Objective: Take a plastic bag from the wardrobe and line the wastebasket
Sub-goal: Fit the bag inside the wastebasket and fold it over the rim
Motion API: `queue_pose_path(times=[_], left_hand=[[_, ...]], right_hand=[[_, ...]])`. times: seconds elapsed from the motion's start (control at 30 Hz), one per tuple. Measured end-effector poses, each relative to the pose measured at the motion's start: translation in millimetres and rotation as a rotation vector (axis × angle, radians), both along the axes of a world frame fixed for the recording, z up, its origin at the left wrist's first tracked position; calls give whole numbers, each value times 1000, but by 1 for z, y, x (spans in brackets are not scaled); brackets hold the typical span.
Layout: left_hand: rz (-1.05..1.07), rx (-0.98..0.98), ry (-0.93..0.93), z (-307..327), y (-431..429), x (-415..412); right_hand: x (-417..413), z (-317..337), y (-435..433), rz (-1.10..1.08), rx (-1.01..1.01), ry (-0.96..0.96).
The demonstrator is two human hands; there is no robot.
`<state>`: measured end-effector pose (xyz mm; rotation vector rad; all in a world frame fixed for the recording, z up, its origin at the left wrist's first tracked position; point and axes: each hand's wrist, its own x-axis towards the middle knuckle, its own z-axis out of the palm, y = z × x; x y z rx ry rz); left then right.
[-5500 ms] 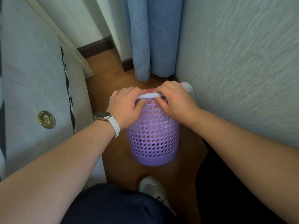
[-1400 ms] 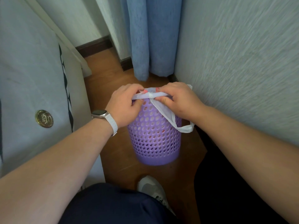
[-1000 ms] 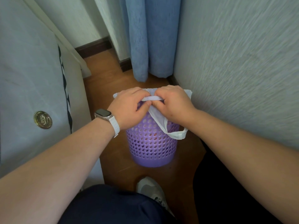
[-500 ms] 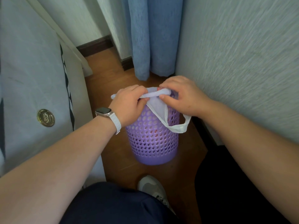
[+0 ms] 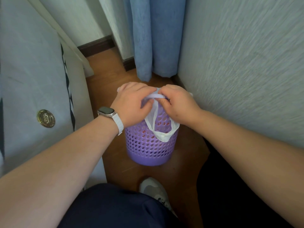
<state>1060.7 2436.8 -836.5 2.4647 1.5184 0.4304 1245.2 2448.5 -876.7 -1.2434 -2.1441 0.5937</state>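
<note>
Narrow strip of brown wood floor (image 5: 113, 89) between a pale fabric-covered piece of furniture (image 5: 32, 66) on the left and a textured pale wall (image 5: 243, 60) on the right. Dark baseboard runs along the far wall; a blue curtain (image 5: 154, 37) hangs to the floor in the far corner.

One purple wastebasket (image 5: 148, 145), perforated sides, stands upright on the floor close to the right wall and just in front of the curtain. One white plastic bag (image 5: 162, 134) is draped over its near rim; a handle loop hangs down the outside front.

Two hands at the rim, nearly touching. Left hand (image 5: 131, 104) is curled over the rim, fingers pinching the bag's edge. Right hand (image 5: 178, 104) grips the same bunched edge from the other side. One watch (image 5: 107, 111) with a white strap sits on the left wrist. One round gold badge (image 5: 46, 118) sits on the fabric at left. One grey-white shoe (image 5: 154, 191) shows below the basket.

The basket's mouth and the bag's interior are hidden under the hands. Reddish specks show through the holes, too small to identify. Badge lettering is illegible. Dark clothing fills the bottom edge, cut off.
</note>
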Motion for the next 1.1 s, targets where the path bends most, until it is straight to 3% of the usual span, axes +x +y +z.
queue_pose_path(times=[0.3, 0.5, 0.83, 1.1], left_hand=[[64, 15, -2, -7, 1, -5], [116, 4, -69, -7, 1, -9], [83, -2, -88, -2, 1, -4], [0, 82, 52, -1, 6, -2]], right_hand=[[12, 7, 10, 21, -23, -41], [26, 2, 13, 58, -215, -55], [2, -2, 4, 38, -72, -71], [-3, -5, -3, 12, -1, -83]])
